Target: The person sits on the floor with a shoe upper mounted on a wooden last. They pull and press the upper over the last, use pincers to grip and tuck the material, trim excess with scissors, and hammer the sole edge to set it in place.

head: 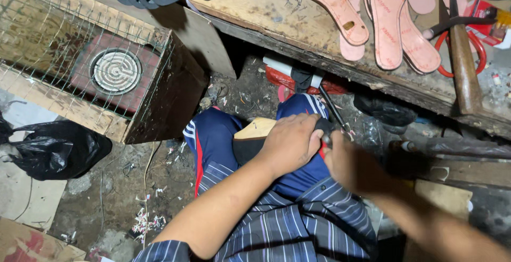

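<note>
While your left hand [290,142] is closed over the dark shoe piece [253,147] on your lap, press it firmly onto the wooden block [257,129] beneath so it can't twist. Your right hand [354,166] is blurred; it appears wrapped around a red-handled tool [323,147], its thin dark shaft [334,110] pointing away, so guide the stroke slowly. The piece sits under your left palm, touching the tool hand. Beyond, pink insoles [388,20] and a hammer [464,65] lie on the workbench [298,28].
</note>
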A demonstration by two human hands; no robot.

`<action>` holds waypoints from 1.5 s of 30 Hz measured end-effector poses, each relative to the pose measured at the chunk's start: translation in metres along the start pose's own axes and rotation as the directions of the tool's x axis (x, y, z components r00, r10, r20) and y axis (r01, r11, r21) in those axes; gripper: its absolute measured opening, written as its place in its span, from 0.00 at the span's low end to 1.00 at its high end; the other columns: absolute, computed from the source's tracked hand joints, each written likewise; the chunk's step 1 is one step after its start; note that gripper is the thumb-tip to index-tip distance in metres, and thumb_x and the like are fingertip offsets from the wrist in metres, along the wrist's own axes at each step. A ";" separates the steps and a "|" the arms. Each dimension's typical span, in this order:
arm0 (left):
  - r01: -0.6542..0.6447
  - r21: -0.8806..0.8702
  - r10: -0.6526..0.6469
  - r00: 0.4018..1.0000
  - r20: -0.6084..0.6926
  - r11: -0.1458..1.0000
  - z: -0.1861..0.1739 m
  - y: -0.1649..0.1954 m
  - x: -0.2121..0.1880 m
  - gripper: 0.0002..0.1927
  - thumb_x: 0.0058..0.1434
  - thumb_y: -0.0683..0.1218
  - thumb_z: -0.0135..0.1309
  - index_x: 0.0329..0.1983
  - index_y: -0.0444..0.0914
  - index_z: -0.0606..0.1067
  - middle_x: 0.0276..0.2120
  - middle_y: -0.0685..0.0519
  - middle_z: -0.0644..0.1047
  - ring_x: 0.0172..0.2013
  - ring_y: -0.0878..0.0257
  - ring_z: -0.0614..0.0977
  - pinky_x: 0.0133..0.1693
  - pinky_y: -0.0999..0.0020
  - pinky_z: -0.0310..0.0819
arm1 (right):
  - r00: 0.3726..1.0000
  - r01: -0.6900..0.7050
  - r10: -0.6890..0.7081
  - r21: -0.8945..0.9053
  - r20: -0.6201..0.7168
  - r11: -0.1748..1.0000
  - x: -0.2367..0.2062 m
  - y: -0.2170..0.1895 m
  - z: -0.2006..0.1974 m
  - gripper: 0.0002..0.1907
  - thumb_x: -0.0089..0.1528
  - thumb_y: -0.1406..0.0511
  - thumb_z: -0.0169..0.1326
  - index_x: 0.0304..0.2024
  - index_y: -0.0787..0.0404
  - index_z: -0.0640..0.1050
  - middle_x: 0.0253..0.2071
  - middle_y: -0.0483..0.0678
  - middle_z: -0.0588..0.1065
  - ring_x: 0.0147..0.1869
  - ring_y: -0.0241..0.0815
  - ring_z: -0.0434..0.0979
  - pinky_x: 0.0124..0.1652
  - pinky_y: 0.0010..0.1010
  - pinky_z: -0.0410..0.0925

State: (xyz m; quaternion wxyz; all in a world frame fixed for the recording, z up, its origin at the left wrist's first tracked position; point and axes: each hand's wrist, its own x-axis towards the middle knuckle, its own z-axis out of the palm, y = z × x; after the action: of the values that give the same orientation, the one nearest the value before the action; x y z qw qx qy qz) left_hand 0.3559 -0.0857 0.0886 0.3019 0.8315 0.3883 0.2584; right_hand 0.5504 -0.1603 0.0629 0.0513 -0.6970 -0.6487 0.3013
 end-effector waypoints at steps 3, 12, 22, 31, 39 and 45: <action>0.027 -0.034 -0.026 1.000 0.015 0.999 -0.001 -0.006 0.007 0.17 0.65 0.51 0.49 0.51 0.36 0.75 0.40 0.44 0.79 0.43 0.45 0.79 0.46 0.50 0.70 | 0.932 0.129 -0.150 -0.087 -0.329 0.988 0.007 -0.005 0.031 0.10 0.64 0.65 0.50 0.41 0.66 0.67 0.33 0.66 0.74 0.37 0.69 0.75 0.37 0.54 0.69; -0.022 0.079 0.021 1.000 0.009 0.997 -0.001 0.005 -0.001 0.15 0.64 0.51 0.50 0.47 0.36 0.74 0.38 0.45 0.78 0.42 0.47 0.79 0.45 0.52 0.70 | 0.896 -0.127 0.061 0.120 0.440 0.985 0.012 -0.003 -0.052 0.11 0.62 0.60 0.54 0.41 0.60 0.71 0.30 0.62 0.78 0.38 0.59 0.80 0.39 0.51 0.71; 0.036 0.014 -0.037 0.997 0.070 0.999 -0.001 -0.011 0.013 0.16 0.64 0.52 0.51 0.43 0.35 0.76 0.40 0.44 0.80 0.43 0.44 0.78 0.46 0.49 0.69 | 0.910 0.207 -0.250 -0.161 -0.329 0.965 0.014 0.002 0.032 0.09 0.62 0.67 0.51 0.41 0.67 0.69 0.35 0.65 0.74 0.41 0.69 0.75 0.41 0.55 0.68; -0.053 0.076 0.052 0.998 0.024 0.996 0.002 0.003 -0.004 0.19 0.62 0.52 0.51 0.48 0.34 0.76 0.38 0.42 0.79 0.43 0.45 0.78 0.45 0.51 0.68 | 0.956 0.124 -0.122 0.010 0.267 0.992 0.008 0.004 -0.044 0.14 0.62 0.60 0.54 0.44 0.61 0.71 0.34 0.60 0.78 0.41 0.63 0.80 0.39 0.50 0.71; 0.008 -0.015 -0.008 0.999 0.031 1.000 -0.001 -0.014 0.011 0.19 0.63 0.54 0.50 0.46 0.34 0.77 0.38 0.44 0.80 0.41 0.45 0.78 0.46 0.52 0.70 | 0.935 0.194 -0.243 -0.203 -0.258 0.960 0.010 -0.011 0.014 0.10 0.63 0.66 0.52 0.41 0.66 0.69 0.34 0.63 0.75 0.40 0.66 0.77 0.39 0.53 0.70; 0.011 0.069 -0.013 1.000 0.027 0.998 0.001 0.002 0.001 0.19 0.60 0.54 0.51 0.45 0.35 0.78 0.37 0.45 0.80 0.41 0.47 0.79 0.45 0.52 0.70 | 0.892 0.284 -0.352 0.257 0.283 0.924 0.018 0.007 -0.050 0.15 0.60 0.60 0.56 0.44 0.62 0.74 0.36 0.58 0.79 0.40 0.60 0.82 0.39 0.48 0.71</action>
State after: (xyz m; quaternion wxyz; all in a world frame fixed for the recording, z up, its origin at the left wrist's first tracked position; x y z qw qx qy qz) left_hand 0.3578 -0.0861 0.0896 0.2797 0.8426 0.3977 0.2315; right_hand 0.5806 -0.1282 0.0943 0.0658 -0.5126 -0.7187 0.4652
